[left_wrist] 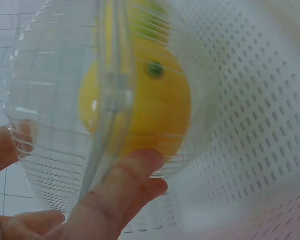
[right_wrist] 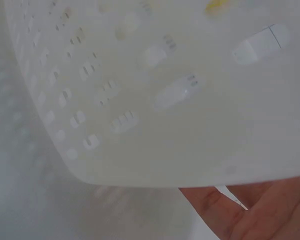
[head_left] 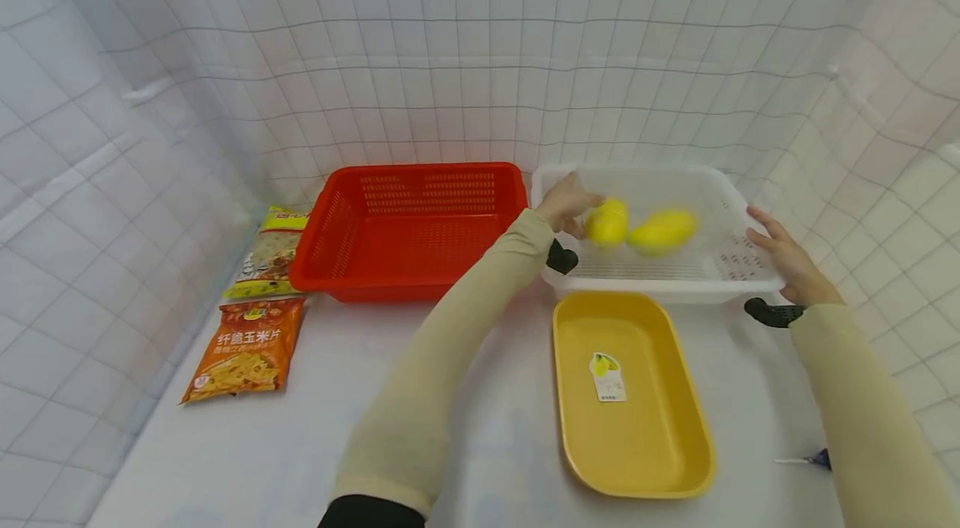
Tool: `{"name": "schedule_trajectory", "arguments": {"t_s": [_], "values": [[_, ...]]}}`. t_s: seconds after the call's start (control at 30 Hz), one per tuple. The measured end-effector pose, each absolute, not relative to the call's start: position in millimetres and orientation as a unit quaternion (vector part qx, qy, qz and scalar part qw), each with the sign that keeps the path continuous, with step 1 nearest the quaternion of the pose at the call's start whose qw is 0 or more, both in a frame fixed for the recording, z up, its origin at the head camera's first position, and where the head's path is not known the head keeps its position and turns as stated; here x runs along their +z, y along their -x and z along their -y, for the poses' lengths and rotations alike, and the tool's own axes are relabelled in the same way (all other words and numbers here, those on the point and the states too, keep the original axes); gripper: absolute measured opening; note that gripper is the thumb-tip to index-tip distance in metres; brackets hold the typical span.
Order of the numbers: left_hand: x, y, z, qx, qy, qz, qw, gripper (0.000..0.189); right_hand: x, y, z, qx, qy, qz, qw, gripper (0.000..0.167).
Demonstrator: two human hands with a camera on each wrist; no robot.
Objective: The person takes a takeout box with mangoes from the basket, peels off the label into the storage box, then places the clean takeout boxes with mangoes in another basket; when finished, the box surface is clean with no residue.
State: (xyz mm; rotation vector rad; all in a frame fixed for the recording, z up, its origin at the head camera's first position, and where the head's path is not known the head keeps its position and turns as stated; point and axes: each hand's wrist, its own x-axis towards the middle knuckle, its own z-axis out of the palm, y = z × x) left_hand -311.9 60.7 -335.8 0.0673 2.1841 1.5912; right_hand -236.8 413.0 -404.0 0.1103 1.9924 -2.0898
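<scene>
My left hand [head_left: 567, 203] reaches into the left end of a white basket [head_left: 622, 286]. It grips a clear plastic container [left_wrist: 55, 100] by its seam, thumb and fingers around the shell. Inside is a yellow lemon [left_wrist: 160, 105] with a green stem end; a second yellow fruit [left_wrist: 152, 15] with a greenish patch shows behind it. From the head view, two yellow shapes appear over the basket, the right one blurred. At the basket's right end, my right hand [head_left: 795, 261] touches the rim with extended fingers. In the right wrist view, the slotted wall hides part of that hand.
A red basket [head_left: 420, 291] stands left of the white one. In front is a yellow tray [head_left: 652, 474] bearing a label [head_left: 608, 378]. Two snack bags, one green-yellow [head_left: 272, 257] and one orange [head_left: 246, 349], lie at left. A lollipop [head_left: 817, 459] lies by the right sleeve.
</scene>
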Motion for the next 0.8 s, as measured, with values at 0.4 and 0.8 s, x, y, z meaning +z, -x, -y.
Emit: {"name": "schedule_trajectory", "arguments": {"t_s": [0.4, 0.8], "values": [[-382, 357, -77, 0.474, -0.019, -0.851, 0.224, 0.083, -405, 241, -408, -0.724, -0.030, -0.679, 0.120, 0.062], [-376, 337, -81, 0.446, -0.008, -0.858, 0.256, 0.076, -406, 241, -414, -0.687, -0.049, -0.713, 0.128, 0.061]]}}
